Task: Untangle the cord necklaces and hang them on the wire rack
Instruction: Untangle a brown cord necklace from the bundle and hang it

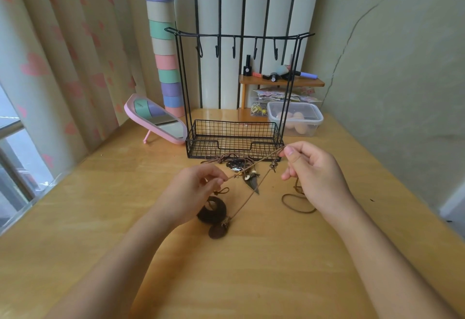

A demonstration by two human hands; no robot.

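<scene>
Untangling: my L hand (191,192) & R hand (317,175) pinch one cord (261,160) taut; next I free it, hang on rack (239,36) at 12.

home bedrm | heart curtains (37,66) | pink mirror (157,119) | radiator (234,3)

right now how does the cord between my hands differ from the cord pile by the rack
The cord between the hands is straight and taut; the cord pile lies looped and slack on the table by the rack. The left hand and right hand pinch the first; nothing holds the pile. Both are brown.
</scene>
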